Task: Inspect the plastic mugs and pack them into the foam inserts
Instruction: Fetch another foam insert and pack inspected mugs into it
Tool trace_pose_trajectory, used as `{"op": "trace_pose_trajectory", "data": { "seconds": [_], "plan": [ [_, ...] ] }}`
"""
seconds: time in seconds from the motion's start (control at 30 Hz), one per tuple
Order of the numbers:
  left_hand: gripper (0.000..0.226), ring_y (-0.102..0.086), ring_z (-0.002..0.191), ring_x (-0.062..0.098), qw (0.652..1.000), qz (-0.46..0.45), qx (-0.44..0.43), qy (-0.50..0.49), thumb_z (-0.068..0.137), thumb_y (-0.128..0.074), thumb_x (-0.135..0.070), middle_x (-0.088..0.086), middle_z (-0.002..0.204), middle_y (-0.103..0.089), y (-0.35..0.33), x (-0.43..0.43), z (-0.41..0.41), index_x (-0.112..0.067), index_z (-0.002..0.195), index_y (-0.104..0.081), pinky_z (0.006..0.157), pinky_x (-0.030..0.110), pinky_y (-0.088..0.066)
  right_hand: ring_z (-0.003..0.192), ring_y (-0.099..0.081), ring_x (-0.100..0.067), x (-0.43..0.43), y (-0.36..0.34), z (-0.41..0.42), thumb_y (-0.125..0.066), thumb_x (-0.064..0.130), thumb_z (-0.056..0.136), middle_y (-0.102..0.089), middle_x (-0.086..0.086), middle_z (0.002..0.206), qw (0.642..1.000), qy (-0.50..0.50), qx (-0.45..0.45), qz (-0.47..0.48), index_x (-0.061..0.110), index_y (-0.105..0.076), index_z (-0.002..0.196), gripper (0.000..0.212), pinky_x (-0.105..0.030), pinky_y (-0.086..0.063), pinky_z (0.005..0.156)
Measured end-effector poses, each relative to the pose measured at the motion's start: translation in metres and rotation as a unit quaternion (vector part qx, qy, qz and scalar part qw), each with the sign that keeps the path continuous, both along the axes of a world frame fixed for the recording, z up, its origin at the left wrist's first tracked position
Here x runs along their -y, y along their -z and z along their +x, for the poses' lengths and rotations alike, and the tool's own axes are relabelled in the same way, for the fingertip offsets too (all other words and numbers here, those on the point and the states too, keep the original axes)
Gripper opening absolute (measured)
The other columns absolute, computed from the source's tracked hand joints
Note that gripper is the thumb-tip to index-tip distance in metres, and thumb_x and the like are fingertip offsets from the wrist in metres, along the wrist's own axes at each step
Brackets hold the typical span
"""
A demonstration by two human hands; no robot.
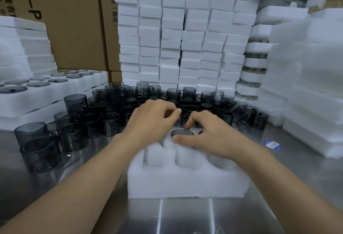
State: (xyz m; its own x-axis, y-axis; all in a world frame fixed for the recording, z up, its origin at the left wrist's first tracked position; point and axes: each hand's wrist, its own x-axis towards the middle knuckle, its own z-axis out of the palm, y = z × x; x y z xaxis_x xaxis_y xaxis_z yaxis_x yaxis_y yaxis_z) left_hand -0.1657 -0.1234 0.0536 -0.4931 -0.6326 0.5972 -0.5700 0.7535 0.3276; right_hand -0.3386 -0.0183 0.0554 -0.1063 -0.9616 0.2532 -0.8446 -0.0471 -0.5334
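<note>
Seating step, probably: mug (181,133) pinched between right hand (209,137) thumb and forefinger, sunk in foam insert (185,181) under the fingertips; left hand (148,120) curled just beyond, grip unclear; next, pressing flush, then fetching from loose mugs (111,122) past the knuckles.

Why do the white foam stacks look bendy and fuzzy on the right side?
Head view: the wide-angle lens bows the foam stacks outward; the foam on the right is smeared and soft; the left hand, right hand and mugs in the middle look sharper; the steel table mirrors pale light.
</note>
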Motion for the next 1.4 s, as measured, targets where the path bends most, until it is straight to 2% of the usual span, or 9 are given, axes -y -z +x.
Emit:
{"op": "trace_pose_trajectory", "data": {
  "seconds": [0.13,0.33,0.57,0.73,0.9,1.03,1.2,1.3,1.4],
  "plan": [
    [0.037,-0.072,0.075,0.018,0.985,0.074,-0.152,0.016,0.100,-0.056,-0.051,-0.008,0.070,-0.073,-0.004,0.004,0.001,-0.028,0.080,-0.076,0.077,0.047,-0.060,0.067,-0.052,-0.012,-0.003,0.003,0.002,-0.069,0.079,0.070,-0.062,0.008,0.076,1.000,0.009,0.007,0.020,0.036,-0.055,0.093,0.050,-0.035,-0.044,0.068],
    [0.035,-0.071,0.070,0.018,0.949,0.124,-0.285,0.045,0.099,-0.058,-0.047,-0.011,0.068,-0.073,-0.003,0.012,0.003,-0.031,0.072,-0.076,0.081,0.051,-0.061,0.081,-0.067,-0.011,-0.004,-0.008,-0.018,-0.074,0.068,0.074,-0.071,0.012,0.081,0.995,0.085,-0.043,-0.001,0.032,-0.066,0.088,0.039,-0.036,-0.057,0.077],
    [0.035,-0.068,0.070,0.015,0.983,0.054,-0.169,-0.041,0.106,-0.053,-0.048,-0.012,0.071,-0.071,0.008,0.028,0.010,-0.031,0.083,-0.073,0.072,0.043,-0.061,0.103,-0.064,-0.006,-0.014,-0.014,-0.026,-0.072,0.094,0.058,-0.069,0.015,0.111,0.994,0.049,-0.010,0.099,0.043,-0.062,0.110,0.073,-0.034,-0.052,0.093],
    [0.018,-0.066,0.092,0.011,0.997,-0.021,0.015,-0.079,0.106,-0.055,-0.035,-0.018,0.097,-0.071,0.018,0.034,0.018,-0.037,0.107,-0.073,0.075,0.036,-0.056,0.131,-0.057,-0.010,-0.013,-0.019,-0.017,-0.073,0.076,0.072,-0.062,0.020,0.139,0.991,0.029,-0.018,0.127,0.037,-0.058,0.144,0.084,-0.039,-0.043,0.116],
    [0.027,-0.059,0.104,0.010,0.992,0.014,0.097,-0.076,0.106,-0.056,-0.038,-0.017,0.108,-0.073,0.022,0.038,0.019,-0.036,0.130,-0.070,0.081,0.034,-0.046,0.124,-0.058,-0.018,-0.015,-0.021,-0.013,-0.074,0.052,0.073,-0.059,0.014,0.144,0.985,0.030,-0.063,0.159,0.040,-0.053,0.140,0.072,-0.042,-0.048,0.112],
    [0.030,-0.067,0.108,0.012,0.992,0.025,0.085,-0.095,0.105,-0.061,-0.038,-0.015,0.114,-0.077,0.021,0.036,0.017,-0.034,0.133,-0.071,0.086,0.033,-0.051,0.129,-0.059,-0.013,-0.014,-0.018,-0.013,-0.078,0.041,0.082,-0.058,0.025,0.144,0.988,0.046,-0.062,0.132,0.034,-0.044,0.160,0.086,-0.038,-0.050,0.111],
    [0.022,-0.069,0.108,0.010,0.993,0.012,0.046,-0.108,0.105,-0.066,-0.030,-0.020,0.102,-0.079,0.012,0.029,0.014,-0.038,0.123,-0.076,0.090,0.036,-0.056,0.117,-0.061,-0.003,-0.013,-0.013,-0.015,-0.074,0.025,0.080,-0.058,0.035,0.132,0.991,0.044,-0.036,0.122,0.032,-0.046,0.159,0.084,-0.027,-0.055,0.096],
    [0.020,-0.066,0.105,0.011,0.995,-0.039,-0.020,-0.091,0.106,-0.065,-0.029,-0.021,0.099,-0.077,0.002,0.020,0.011,-0.040,0.121,-0.074,0.090,0.039,-0.054,0.124,-0.063,-0.015,-0.011,-0.012,-0.014,-0.069,0.021,0.081,-0.067,0.019,0.130,0.991,0.052,-0.071,0.097,0.020,-0.060,0.142,0.062,-0.036,-0.055,0.104],
    [0.015,-0.062,0.100,0.009,0.990,-0.070,-0.119,-0.040,0.103,-0.068,-0.031,-0.021,0.095,-0.073,-0.011,0.007,0.007,-0.040,0.114,-0.073,0.083,0.037,-0.051,0.136,-0.057,-0.012,-0.008,-0.013,-0.008,-0.065,0.024,0.093,-0.063,0.014,0.144,0.997,0.056,-0.045,-0.003,0.030,-0.056,0.152,0.060,-0.033,-0.046,0.113]
  ]
}}
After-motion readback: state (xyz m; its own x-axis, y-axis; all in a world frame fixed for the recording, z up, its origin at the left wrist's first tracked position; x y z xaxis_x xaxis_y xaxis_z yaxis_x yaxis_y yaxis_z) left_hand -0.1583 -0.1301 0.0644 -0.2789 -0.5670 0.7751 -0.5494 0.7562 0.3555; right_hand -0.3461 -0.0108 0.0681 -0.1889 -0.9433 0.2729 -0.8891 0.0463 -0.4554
